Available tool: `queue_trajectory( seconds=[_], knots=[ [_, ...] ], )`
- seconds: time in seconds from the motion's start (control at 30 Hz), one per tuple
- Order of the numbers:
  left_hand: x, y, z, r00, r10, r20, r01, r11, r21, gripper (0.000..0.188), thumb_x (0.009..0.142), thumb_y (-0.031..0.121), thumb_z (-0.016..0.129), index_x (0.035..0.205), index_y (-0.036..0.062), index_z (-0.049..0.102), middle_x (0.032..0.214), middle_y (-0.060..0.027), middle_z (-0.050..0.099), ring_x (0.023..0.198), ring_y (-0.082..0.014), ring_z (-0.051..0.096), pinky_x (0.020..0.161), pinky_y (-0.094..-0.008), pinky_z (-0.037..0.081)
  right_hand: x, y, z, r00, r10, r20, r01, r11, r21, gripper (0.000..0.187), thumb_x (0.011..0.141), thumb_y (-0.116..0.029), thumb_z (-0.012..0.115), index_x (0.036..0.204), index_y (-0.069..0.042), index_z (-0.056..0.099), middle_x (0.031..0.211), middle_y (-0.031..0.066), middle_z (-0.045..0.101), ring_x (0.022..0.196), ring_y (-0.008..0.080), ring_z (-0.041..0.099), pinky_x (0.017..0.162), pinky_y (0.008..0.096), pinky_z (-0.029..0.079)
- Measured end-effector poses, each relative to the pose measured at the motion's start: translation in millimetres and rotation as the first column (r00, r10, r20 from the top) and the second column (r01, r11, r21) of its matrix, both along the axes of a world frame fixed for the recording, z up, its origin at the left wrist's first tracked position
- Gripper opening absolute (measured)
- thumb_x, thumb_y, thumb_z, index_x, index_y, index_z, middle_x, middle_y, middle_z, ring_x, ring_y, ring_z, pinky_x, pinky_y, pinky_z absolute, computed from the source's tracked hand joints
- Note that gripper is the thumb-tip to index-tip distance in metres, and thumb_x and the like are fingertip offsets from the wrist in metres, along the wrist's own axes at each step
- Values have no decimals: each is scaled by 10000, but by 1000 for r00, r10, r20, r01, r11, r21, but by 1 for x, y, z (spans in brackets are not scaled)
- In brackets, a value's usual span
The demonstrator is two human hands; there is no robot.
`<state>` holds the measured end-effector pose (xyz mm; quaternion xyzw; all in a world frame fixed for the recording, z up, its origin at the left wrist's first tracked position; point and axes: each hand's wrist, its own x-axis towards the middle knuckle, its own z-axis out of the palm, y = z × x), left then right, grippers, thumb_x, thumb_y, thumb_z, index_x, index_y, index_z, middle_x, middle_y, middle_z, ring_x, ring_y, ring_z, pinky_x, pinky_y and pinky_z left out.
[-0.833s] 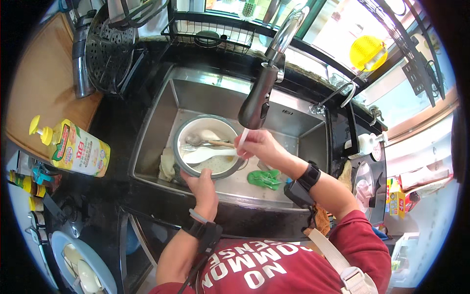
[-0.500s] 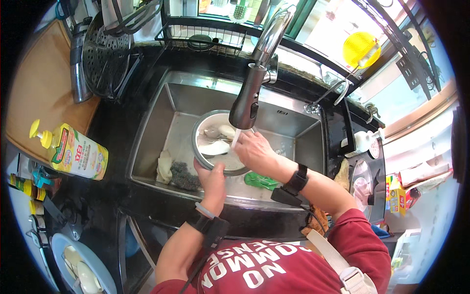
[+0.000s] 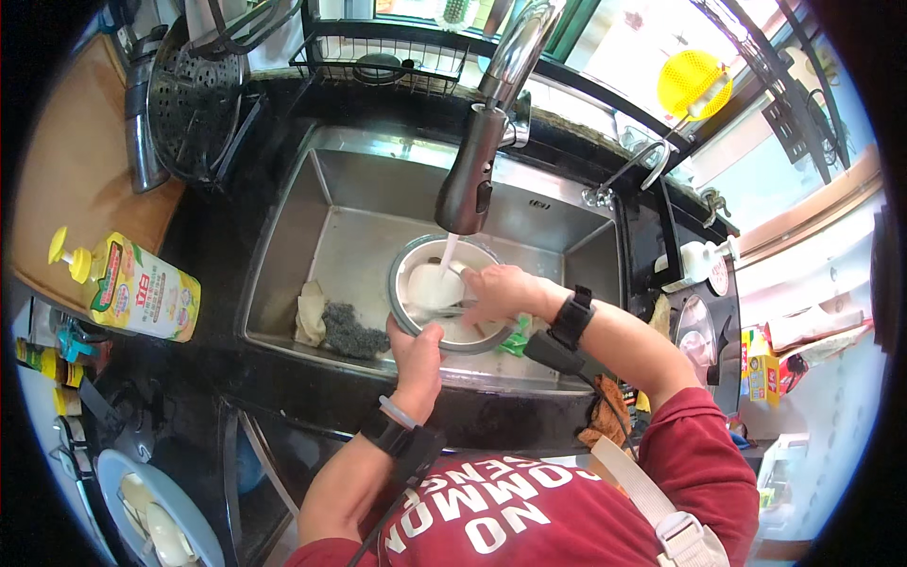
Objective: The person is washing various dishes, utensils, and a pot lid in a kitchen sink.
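Observation:
Inside the steel sink [image 3: 283, 255], my left hand [image 3: 414, 359] grips the near left side of a round bowl [image 3: 398, 295] with a grey rim and pale inside. My right hand [image 3: 501, 291] reaches into the bowl from the right, its fingers closed round the handle end of a white spoon [image 3: 430, 286]. Other utensils beneath are blurred and partly hidden. From the dark faucet head [image 3: 463, 194] a stream of water [image 3: 449, 250] falls into the bowl. A grey scouring pad [image 3: 351, 331] and a pale cloth [image 3: 310, 314] lie left of my left hand.
A green item [image 3: 516, 338] lies partly hidden behind the bowl and my right arm. On the left counter stands a yellow-topped pump bottle [image 3: 146, 288]. A blue basin [image 3: 113, 463] with white dishes is at lower left. A wire rack [image 3: 387, 61] sits behind the sink.
The bowl has shifted slightly right and nearer, partly covering the green item. My right hand has moved right and down, and the white spoon has turned under the water.

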<state>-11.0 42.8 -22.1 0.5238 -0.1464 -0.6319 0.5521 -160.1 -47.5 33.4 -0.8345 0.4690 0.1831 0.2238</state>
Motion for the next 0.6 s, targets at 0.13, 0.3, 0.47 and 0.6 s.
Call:
queue_trajectory(
  seconds=[0.13, 0.3, 0.47, 0.6],
  knots=[
    [4, 4, -3, 997, -42, 61, 42, 999, 4, 673, 668, -22, 527, 1293, -7, 279, 1106, -107, 450, 908, -158, 508, 621, -234, 464, 3, 0, -10, 1000, -19, 3, 19, 993, -119, 618, 699, -376, 688, 1108, 37, 480, 951, 204, 620, 901, 341, 618, 750, 434, 479],
    [3, 3, -6, 999, -22, 49, 21, 1000, 12, 699, 663, -27, 530, 1314, 5, 276, 1145, -108, 440, 920, -161, 510, 627, -237, 467, 14, 11, -21, 997, 74, -30, -79, 971, -225, 916, 670, -361, 721, 1343, 71, 274, 1061, 207, 582, 932, 338, 615, 760, 426, 485],
    [1, 2, -8, 997, -36, 68, 33, 999, 42, 680, 657, -33, 525, 1300, -2, 305, 1129, -109, 453, 900, -159, 513, 604, -237, 459, 13, 0, -23, 987, 36, 156, -8, 984, -177, 579, 685, -165, 679, 1145, 39, 392, 853, 216, 617, 805, 358, 634, 704, 418, 492],
    [4, 2, -6, 999, -48, 24, 48, 999, -4, 651, 655, -20, 529, 1270, 14, 320, 1089, -100, 467, 848, -154, 518, 551, -233, 432, 7, -10, -17, 983, 46, 178, -13, 983, -183, 364, 690, -48, 613, 997, 26, 432, 729, 200, 620, 739, 372, 629, 676, 435, 480]
  ],
)
